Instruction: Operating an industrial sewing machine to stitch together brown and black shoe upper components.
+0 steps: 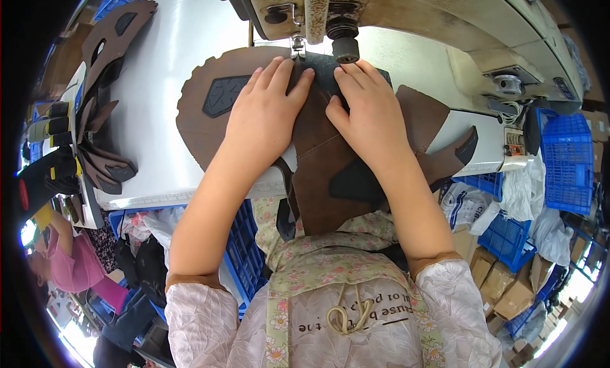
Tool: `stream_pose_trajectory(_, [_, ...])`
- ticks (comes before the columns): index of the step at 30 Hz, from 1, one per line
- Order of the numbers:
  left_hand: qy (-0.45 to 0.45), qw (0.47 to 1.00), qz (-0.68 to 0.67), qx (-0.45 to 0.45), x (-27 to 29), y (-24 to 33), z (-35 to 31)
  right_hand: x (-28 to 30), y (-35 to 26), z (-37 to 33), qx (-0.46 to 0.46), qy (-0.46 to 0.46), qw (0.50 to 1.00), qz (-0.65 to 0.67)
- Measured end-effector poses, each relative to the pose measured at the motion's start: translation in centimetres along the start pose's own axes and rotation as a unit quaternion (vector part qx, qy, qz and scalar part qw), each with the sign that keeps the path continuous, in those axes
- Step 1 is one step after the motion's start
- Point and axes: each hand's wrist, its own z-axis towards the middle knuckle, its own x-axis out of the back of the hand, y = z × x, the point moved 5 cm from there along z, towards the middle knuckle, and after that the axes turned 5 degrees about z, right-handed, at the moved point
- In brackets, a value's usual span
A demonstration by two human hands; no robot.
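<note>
A brown leather workpiece (pixel 321 171) with black patches lies under the sewing machine (pixel 438 12), and its near end hangs over the table's front edge. My left hand (pixel 264 114) rests flat on the leather, its fingertips just short of the metal presser foot (pixel 297 45). Beside it on the right, my right hand (pixel 375 111) lies on the same work, fingers stretched forward and thumb apart. Between the two hands runs a stitched seam. A scalloped brown panel with a black patch (pixel 225 95) spreads out left of my left hand. The needle point is too small to make out.
More brown leather pieces (pixel 105 63) are heaped along the left side of the white table (pixel 171 44). Blue crates (pixel 565 158) and cardboard boxes (pixel 508 292) stand at the right. A person in pink (pixel 79 260) works at the far left.
</note>
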Motion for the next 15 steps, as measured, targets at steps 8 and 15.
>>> stream_pose_trajectory(8, [0.002, 1.000, -0.010, 0.001, 0.1, -0.2, 0.2, 0.4, 0.2, 0.0, 0.000, -0.027, 1.000, 0.003])
stream_pose_trajectory(15, [0.041, 0.987, -0.148, 0.050, -0.2, -1.7, -0.5, 2.1, 1.4, -0.5, 0.018, -0.113, 0.993, 0.006])
